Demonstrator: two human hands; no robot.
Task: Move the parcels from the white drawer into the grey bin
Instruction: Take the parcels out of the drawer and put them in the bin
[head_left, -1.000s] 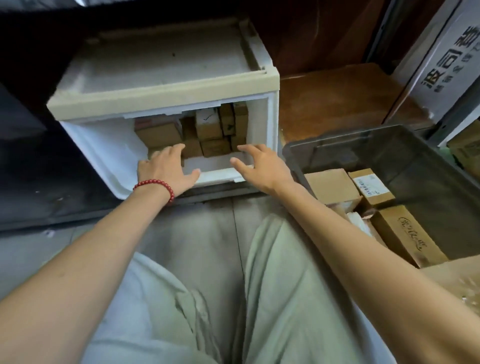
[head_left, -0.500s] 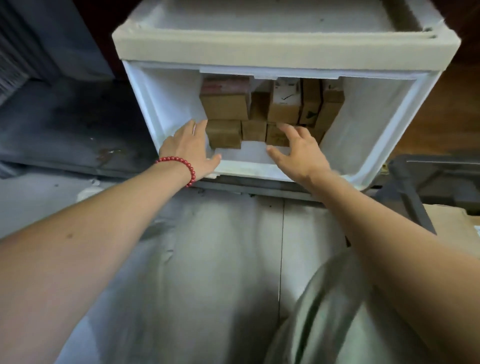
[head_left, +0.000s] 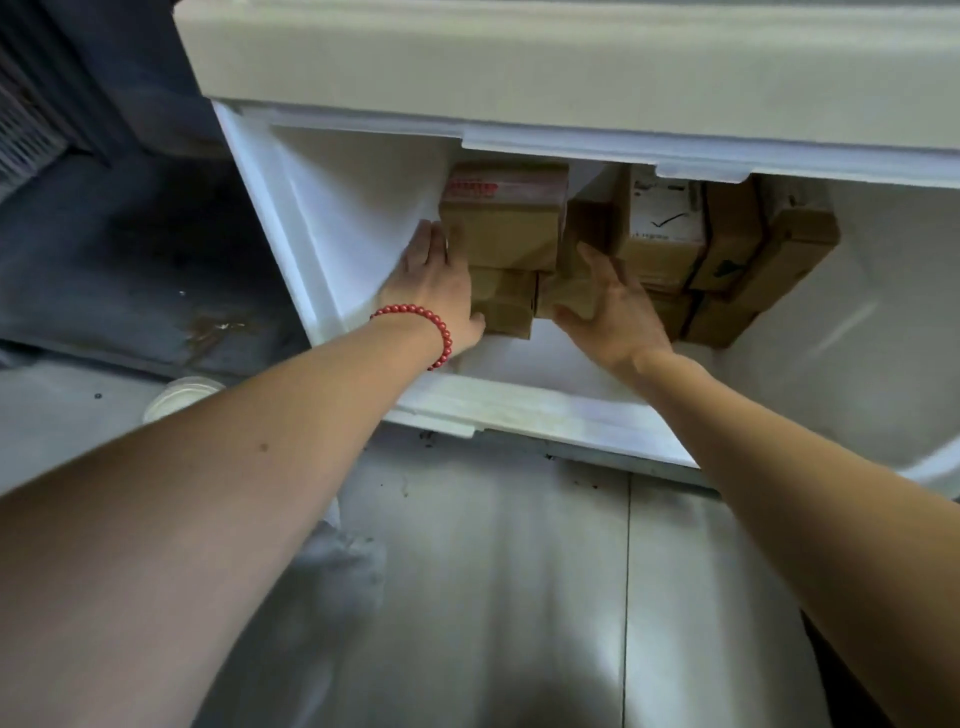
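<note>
The light is soft and fairly dim, with no hard-edged shadows. The white drawer (head_left: 332, 218) catches most of it: its inner left wall and bottom glow pale, and its right side is nearly washed out. The cardboard parcels (head_left: 509, 234) sit in shade under the cream top panel (head_left: 519, 62), their labels too soft to read. The grey floor (head_left: 493, 571) carries broad, dull streaks of sheen, and the upper left corner falls dark. Wide-angle distortion bows the panel and swells the left forearm (head_left: 208, 519) and right forearm (head_left: 831, 493), both smeared at the lower edges.

Brown parcels (head_left: 506, 234) sit in the white drawer (head_left: 332, 218); a red bead bracelet (head_left: 421, 325) rings one wrist.
</note>
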